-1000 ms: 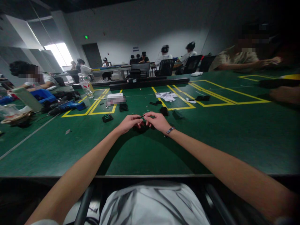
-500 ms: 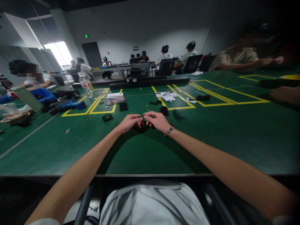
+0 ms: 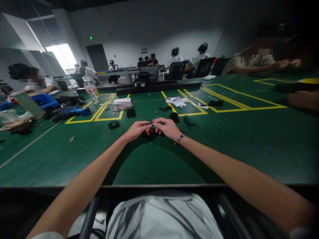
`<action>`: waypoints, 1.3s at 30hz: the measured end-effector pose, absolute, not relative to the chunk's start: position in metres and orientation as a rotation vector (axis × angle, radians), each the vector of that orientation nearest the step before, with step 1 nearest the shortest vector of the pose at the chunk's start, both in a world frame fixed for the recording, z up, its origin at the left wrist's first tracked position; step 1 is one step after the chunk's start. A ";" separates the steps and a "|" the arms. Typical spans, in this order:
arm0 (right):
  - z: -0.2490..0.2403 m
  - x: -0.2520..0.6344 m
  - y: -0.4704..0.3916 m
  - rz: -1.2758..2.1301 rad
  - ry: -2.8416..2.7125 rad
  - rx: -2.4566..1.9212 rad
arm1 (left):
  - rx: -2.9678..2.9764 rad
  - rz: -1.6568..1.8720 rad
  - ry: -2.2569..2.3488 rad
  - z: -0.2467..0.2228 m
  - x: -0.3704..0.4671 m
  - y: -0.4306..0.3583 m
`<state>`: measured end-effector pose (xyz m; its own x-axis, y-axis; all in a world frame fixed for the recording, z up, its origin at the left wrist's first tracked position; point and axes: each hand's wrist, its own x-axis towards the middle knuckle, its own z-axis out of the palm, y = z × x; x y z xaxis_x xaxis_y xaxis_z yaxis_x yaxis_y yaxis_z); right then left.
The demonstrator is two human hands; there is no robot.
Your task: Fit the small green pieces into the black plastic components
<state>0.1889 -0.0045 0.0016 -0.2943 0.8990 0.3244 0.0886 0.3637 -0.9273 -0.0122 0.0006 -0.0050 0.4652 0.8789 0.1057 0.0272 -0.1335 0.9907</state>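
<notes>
Above the green table (image 3: 159, 159), my left hand (image 3: 138, 130) and my right hand (image 3: 166, 128) meet, fingertips almost touching. Both are closed in a pinch on a small dark piece (image 3: 150, 123), too small and too covered by fingers to name. Tiny green bits (image 3: 156, 119) lie just beyond the fingertips. To the left of my left hand is a black holder with green parts (image 3: 114, 124); a black slotted block (image 3: 131, 113) sits farther back. Another black block (image 3: 174, 117) stands close behind my right hand, which has a band on its wrist.
A white box (image 3: 122, 103), a plastic bottle (image 3: 92, 91) and a blue power tool (image 3: 79, 111) are at left. Crumpled white paper (image 3: 178, 102) lies behind my hands. Long black bars (image 3: 159, 87) cross the back. A co-worker's hand (image 3: 302, 99) reaches in at right.
</notes>
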 end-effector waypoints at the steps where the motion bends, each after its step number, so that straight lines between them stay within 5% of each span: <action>1: 0.001 0.189 -0.004 1.052 -1.665 -0.880 | 1.532 0.899 0.827 -0.005 -0.012 0.001; 39: -0.002 0.190 -0.002 1.033 -1.692 -0.856 | 1.512 0.893 0.821 -0.008 -0.012 0.003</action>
